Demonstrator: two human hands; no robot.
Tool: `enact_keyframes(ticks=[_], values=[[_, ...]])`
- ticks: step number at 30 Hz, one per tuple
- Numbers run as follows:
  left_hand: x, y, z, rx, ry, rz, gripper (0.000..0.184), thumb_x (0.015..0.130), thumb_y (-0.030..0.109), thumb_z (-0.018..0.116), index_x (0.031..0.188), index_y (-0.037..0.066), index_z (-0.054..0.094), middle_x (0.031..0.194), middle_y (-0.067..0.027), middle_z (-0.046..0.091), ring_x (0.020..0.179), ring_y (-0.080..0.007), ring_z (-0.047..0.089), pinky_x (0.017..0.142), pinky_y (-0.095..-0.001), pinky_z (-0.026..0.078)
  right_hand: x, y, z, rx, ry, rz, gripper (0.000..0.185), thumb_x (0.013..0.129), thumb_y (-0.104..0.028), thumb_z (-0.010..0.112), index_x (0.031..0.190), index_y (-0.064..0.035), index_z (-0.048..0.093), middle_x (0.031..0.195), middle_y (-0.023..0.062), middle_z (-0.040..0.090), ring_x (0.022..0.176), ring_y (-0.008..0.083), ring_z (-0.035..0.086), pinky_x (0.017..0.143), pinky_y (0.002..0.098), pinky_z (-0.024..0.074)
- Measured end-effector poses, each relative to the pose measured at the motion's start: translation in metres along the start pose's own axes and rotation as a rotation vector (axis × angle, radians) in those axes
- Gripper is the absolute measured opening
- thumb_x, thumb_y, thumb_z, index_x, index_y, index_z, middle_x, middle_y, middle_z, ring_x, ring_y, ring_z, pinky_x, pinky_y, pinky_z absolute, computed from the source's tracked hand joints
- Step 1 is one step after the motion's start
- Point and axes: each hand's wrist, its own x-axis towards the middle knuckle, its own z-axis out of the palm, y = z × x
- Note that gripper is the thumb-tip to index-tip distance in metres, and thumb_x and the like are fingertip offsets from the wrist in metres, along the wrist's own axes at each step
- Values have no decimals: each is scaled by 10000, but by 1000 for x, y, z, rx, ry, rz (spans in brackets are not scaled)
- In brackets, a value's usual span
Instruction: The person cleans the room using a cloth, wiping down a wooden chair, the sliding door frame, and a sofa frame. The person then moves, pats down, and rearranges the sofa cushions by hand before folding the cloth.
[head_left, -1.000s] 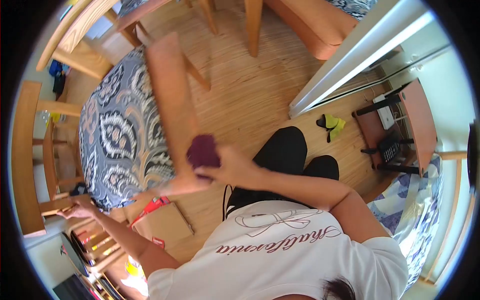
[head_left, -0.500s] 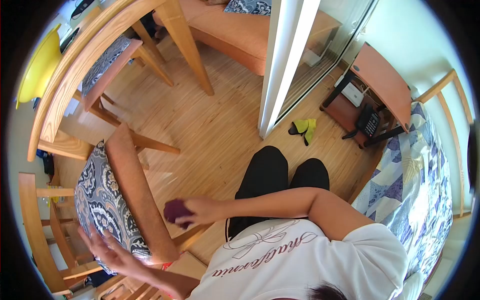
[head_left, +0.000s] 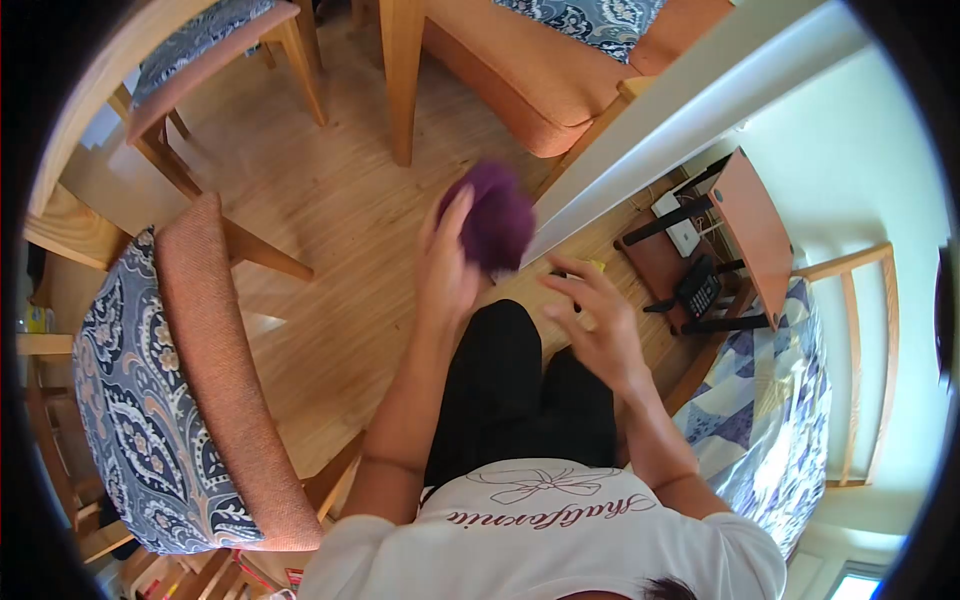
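My left hand point(head_left: 450, 255) is closed around a dark purple bundle point(head_left: 497, 215) that looks like soft, bunched fabric, raised above the floor in front of my knees. The bundle is blurred, so its exact kind does not show. Just to its right is my right hand point(head_left: 600, 325), with fingers apart and nothing in them. A small gap separates its fingertips from the bundle. Behind those fingers, a yellow-green thing point(head_left: 597, 267) on the floor is mostly hidden.
An orange-seated chair point(head_left: 235, 380) with a paisley cushion point(head_left: 150, 420) stands at left. At right are a low side table point(head_left: 755, 235) holding a telephone point(head_left: 697, 290), and a bed with a patchwork cover point(head_left: 765, 390). An orange sofa point(head_left: 500, 70) and white door frame point(head_left: 700, 130) lie ahead.
The purple bundle has passed from my right hand to my left and moved from beside the chair to in front of my knees. My right hand has opened and moved right. The view has shifted.
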Motion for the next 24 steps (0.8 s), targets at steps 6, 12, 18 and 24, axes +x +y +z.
enact_keyframes(ticks=[6,12,18,24], values=[[91,-67,123,334,-821,398,567,997,434,385,1451,99,331,1137,-82,610,1177,-223,436,1013,-351,323,-49,59,8,-63,9,309,228,888,-191,628,1053,-38,667,1138,189,606,1051,308,600,878,359,469],[88,-138,30,669,-485,421,454,960,105,493,1404,100,397,1257,-93,554,1198,-180,459,1004,-327,369,-85,107,26,-46,-105,535,221,916,-184,591,1029,-13,674,1119,199,606,1045,300,602,880,344,467],[98,-225,-152,948,-288,51,385,922,107,564,1300,68,499,1246,-121,575,1148,-223,529,991,-321,387,-85,168,37,-8,-189,717,218,922,-174,585,1022,2,665,1112,214,599,1047,312,595,854,365,484],[117,-272,-234,1101,-230,-58,370,907,153,583,1271,109,536,1228,-161,585,1147,-299,540,986,-366,405,-76,334,78,-64,-142,943,261,929,-154,571,1162,-39,605,1209,137,565,1083,235,567,882,340,473]])
